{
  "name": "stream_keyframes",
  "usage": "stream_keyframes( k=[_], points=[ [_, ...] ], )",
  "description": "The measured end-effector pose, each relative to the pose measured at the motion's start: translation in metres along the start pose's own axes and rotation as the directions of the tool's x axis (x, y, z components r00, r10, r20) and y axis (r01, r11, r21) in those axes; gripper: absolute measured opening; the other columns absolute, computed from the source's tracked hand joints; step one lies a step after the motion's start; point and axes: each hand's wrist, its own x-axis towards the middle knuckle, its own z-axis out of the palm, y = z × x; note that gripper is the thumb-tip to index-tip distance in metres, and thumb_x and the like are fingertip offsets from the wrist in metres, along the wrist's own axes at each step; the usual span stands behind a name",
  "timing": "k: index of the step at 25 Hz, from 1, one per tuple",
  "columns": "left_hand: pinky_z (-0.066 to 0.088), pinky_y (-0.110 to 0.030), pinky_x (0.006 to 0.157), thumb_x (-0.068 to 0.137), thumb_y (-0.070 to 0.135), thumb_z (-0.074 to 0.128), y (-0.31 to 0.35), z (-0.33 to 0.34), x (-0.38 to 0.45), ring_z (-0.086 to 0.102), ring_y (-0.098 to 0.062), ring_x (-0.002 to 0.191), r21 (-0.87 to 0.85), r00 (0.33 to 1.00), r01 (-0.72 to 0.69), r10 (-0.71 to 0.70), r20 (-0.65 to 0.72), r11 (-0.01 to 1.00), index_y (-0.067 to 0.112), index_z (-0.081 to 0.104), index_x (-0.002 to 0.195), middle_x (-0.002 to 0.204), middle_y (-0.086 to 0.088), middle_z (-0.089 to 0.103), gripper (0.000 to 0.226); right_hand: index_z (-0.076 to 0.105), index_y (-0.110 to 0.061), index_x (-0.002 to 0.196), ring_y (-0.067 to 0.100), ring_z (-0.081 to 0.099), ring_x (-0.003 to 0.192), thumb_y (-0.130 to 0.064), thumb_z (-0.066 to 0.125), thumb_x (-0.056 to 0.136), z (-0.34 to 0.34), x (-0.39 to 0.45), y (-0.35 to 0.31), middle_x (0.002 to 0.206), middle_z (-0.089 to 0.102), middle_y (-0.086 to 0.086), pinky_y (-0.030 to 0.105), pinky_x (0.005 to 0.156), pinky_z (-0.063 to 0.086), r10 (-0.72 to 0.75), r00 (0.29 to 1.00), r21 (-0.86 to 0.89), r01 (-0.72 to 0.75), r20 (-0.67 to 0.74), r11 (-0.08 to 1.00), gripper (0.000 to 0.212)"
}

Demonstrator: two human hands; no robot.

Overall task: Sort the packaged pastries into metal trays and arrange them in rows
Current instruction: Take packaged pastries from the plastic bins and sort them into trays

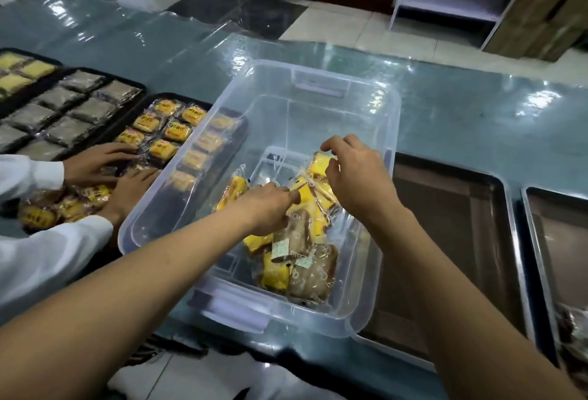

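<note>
While both hands dug in the bin point(318, 81), left hand point(270, 208) curled into the packs point(299, 259) at its near right corner, right hand point(356, 177) pinching a yellow pack point(319, 164); slippery wrap, weak pinch, likely drop short of the tray point(461, 208)

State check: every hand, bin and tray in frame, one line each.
left hand: in the bin, fingers curled on a yellow pastry pack
right hand: pinching a yellow pack, lifted above the pile
clear plastic bin: lid off, a few packs left at the near end
near-left dark tray: partly filled with orange packs in rows
brown-pack tray: filled in rows
metal tray right of bin: no packs visible in it
</note>
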Motion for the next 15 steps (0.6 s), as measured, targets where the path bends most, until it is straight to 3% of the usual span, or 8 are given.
stream_keyframes(
  k=[5, 10, 12, 15],
  points=[
    [0.041, -0.045, 0.109, 0.101, 0.034, 0.053, -0.014, 0.018, 0.017, 0.047, -0.028, 0.133, -0.263, 0.984, 0.116, -0.076, 0.160, 0.958, 0.027, 0.030, 0.153, 0.151, -0.006, 0.046, 0.057, 0.062, -0.016, 0.125, 0.029, 0.063, 0.092, -0.009, 0.051, 0.097, 0.002, 0.002, 0.005, 0.114, 0.063, 0.007, 0.050, 0.084, 0.052, 0.023, 0.998, 0.071, -0.019, -0.059, 0.997, 0.030],
    [0.035, -0.036, 0.112, 0.099, 0.026, 0.061, -0.008, 0.028, 0.018, 0.043, -0.026, 0.138, -0.436, 0.958, 0.140, -0.009, 0.288, 0.889, 0.026, 0.011, 0.160, 0.156, -0.005, 0.041, 0.079, 0.061, -0.019, 0.126, 0.028, 0.063, 0.093, -0.012, 0.050, 0.098, 0.003, 0.003, 0.004, 0.114, 0.063, 0.006, 0.047, 0.083, 0.052, 0.021, 1.000, -0.002, -0.021, -0.017, 1.000, 0.031],
    [0.039, -0.038, 0.111, 0.095, 0.025, 0.068, -0.009, 0.029, 0.021, 0.048, -0.025, 0.133, -0.462, 0.963, 0.141, -0.014, 0.268, 0.876, 0.029, 0.014, 0.159, 0.151, -0.004, 0.047, 0.084, 0.061, -0.019, 0.126, 0.028, 0.062, 0.094, -0.013, 0.050, 0.098, 0.003, 0.005, 0.005, 0.115, 0.063, 0.006, 0.047, 0.084, 0.052, 0.027, 1.000, -0.010, -0.027, -0.009, 1.000, 0.031],
    [0.048, -0.032, 0.098, 0.087, 0.020, 0.077, -0.006, 0.028, 0.022, 0.053, -0.020, 0.117, -0.441, 0.951, 0.153, -0.010, 0.309, 0.884, 0.026, 0.037, 0.151, 0.141, 0.000, 0.053, 0.076, 0.060, -0.020, 0.126, 0.028, 0.062, 0.093, -0.015, 0.051, 0.098, 0.002, 0.004, 0.003, 0.116, 0.063, 0.006, 0.046, 0.084, 0.051, 0.028, 1.000, -0.028, -0.027, 0.007, 0.999, 0.030]
  ],
)
